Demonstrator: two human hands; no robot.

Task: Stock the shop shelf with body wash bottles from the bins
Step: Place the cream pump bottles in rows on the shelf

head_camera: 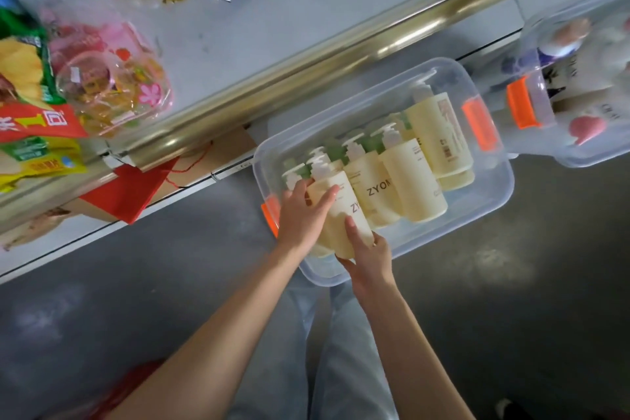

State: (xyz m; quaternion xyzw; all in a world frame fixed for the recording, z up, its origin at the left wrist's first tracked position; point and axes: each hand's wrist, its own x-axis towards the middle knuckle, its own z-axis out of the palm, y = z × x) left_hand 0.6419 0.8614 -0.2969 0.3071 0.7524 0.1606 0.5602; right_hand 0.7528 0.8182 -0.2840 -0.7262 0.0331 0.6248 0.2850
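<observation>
Bright even light, glare on floor point(504, 262), blurred, warped edges, soft shadows

Noted "ZYOM" in dark capitals across the front of the second cream bottle point(375, 187) in the clear bin point(443, 239). Noted "ZY" only on the nearest bottle point(344, 211), with the rest of the word turned out of sight. Fine print on the third bottle point(414, 174) too small to read. Back label on the far bottle point(446, 133) printed reddish with dark marks, illegible. Recorded a large yellow "1" between white Chinese characters on the red packet point(41, 123) on the shelf; characters not safely read. Dark capitals on the pouches point(593, 92) in the second bin point(579, 160) blurred, unread.
</observation>
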